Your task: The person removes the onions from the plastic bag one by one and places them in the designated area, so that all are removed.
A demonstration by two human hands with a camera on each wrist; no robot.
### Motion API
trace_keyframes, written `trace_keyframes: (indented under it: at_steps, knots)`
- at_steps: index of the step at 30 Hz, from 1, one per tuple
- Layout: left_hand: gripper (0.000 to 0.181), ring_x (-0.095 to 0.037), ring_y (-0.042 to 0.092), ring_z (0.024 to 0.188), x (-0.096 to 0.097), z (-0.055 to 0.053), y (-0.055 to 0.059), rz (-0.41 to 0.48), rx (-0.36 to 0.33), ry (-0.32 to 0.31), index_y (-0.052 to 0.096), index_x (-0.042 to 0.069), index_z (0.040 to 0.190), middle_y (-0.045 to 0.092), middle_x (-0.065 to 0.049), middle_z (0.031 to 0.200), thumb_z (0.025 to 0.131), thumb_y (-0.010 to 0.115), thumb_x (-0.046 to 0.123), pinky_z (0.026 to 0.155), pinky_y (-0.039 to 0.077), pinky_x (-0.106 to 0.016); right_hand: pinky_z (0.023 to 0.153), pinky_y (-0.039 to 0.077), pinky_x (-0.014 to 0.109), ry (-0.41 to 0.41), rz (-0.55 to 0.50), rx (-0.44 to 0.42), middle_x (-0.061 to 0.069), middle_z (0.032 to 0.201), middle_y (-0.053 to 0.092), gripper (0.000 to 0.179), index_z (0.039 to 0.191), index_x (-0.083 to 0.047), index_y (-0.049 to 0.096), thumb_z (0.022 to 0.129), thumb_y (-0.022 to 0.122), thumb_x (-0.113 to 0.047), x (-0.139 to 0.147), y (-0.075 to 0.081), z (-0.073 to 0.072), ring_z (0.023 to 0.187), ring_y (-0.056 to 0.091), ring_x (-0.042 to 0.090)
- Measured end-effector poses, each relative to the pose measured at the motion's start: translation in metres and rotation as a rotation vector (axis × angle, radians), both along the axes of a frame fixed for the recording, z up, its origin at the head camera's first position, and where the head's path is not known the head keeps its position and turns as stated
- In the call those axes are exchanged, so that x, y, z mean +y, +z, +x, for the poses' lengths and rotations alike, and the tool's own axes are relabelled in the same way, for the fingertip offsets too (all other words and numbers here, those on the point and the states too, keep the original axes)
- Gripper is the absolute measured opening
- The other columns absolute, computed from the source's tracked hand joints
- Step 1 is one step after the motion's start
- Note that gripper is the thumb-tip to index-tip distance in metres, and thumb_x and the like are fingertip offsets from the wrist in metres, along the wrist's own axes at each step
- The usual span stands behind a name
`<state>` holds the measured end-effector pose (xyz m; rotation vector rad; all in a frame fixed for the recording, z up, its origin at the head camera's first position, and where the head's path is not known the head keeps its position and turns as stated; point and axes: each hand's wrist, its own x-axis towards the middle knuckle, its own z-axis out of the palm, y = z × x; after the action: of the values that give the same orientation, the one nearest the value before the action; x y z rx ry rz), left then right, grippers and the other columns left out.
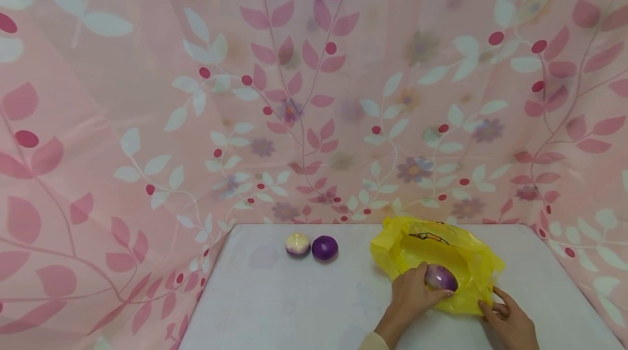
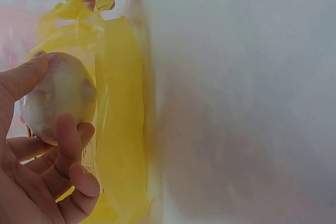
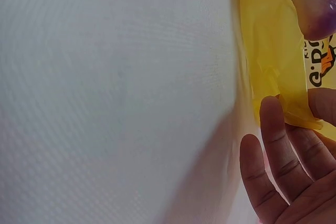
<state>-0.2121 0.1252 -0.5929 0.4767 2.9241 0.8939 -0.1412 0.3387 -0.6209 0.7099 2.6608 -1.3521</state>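
Note:
My left hand [image 1: 411,294] holds a shiny purple-and-white onion [image 1: 441,278] at the open mouth of a yellow plastic bag [image 1: 483,263]. In the left wrist view, the thumb lies on one side of the onion [image 2: 63,95] and fingertips on the other. My right hand [image 1: 512,323] pinches the bag's near right edge between thumb and fingers. The right wrist view shows the bag [image 3: 270,51] rising beside that hand [image 3: 299,177], with its two outer fingers extended. Dark printing shows on the bag's inside.
Two more onions sit side by side near the back of the white table [image 1: 275,306], a pale one [image 1: 297,244] with a purple base and a deep purple one [image 1: 325,248]. A pink leaf-patterned cloth [image 1: 314,94] hangs behind the table.

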Motion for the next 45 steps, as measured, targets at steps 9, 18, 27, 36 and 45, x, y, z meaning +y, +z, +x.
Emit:
trace_keyframes:
  at_steps: [9, 18, 27, 36, 45]
  knots:
    - [0.058, -0.002, 0.049, 0.07, -0.007, 0.001, -0.001, 0.016, 0.007, 0.003, 0.062, 0.029, 0.105, 0.059, 0.015, 0.084, 0.071, 0.069, 0.075, 0.068, 0.044, -0.026, 0.074, 0.053, 0.048, -0.026, -0.001, -0.007, 0.014, 0.092, 0.073, 0.097, 0.145, 0.011, 0.031, 0.087, 0.066, -0.059, -0.001, -0.004, 0.0, 0.074, 0.071, 0.02]
    - [0.052, 0.0, 0.045, 0.063, -0.014, 0.002, 0.002, 0.037, 0.095, -0.005, 0.058, 0.029, 0.094, 0.053, 0.017, 0.074, 0.071, 0.07, 0.074, 0.06, 0.038, -0.022, 0.071, 0.055, 0.044, -0.044, -0.029, -0.003, 0.013, 0.091, 0.073, 0.098, 0.146, 0.011, 0.03, 0.087, 0.067, -0.058, -0.002, -0.003, -0.001, 0.073, 0.071, 0.019]
    - [0.051, -0.002, 0.041, 0.057, -0.02, 0.006, 0.005, 0.022, 0.111, -0.012, 0.056, 0.029, 0.092, 0.045, 0.017, 0.068, 0.072, 0.068, 0.075, 0.056, 0.034, -0.021, 0.074, 0.054, 0.047, -0.011, -0.029, -0.015, 0.015, 0.092, 0.072, 0.102, 0.145, 0.012, 0.029, 0.085, 0.065, -0.062, 0.001, -0.004, -0.001, 0.074, 0.071, 0.019]
    - [0.051, -0.002, 0.045, 0.066, -0.029, 0.01, 0.011, 0.053, -0.015, -0.003, 0.061, 0.032, 0.099, 0.051, 0.018, 0.077, 0.072, 0.07, 0.074, 0.065, 0.042, -0.024, 0.085, 0.046, 0.058, -0.004, -0.021, -0.038, 0.017, 0.095, 0.072, 0.106, 0.145, 0.012, 0.029, 0.083, 0.065, -0.066, 0.001, -0.006, -0.001, 0.079, 0.071, 0.023]
    - [0.049, -0.002, 0.045, 0.068, -0.045, 0.006, 0.005, 0.112, -0.013, -0.02, 0.061, 0.032, 0.097, 0.051, 0.02, 0.078, 0.072, 0.07, 0.073, 0.065, 0.041, -0.023, 0.079, 0.05, 0.053, -0.035, -0.016, -0.045, 0.018, 0.093, 0.072, 0.104, 0.144, 0.011, 0.031, 0.082, 0.067, -0.065, -0.002, -0.006, -0.001, 0.077, 0.071, 0.024]
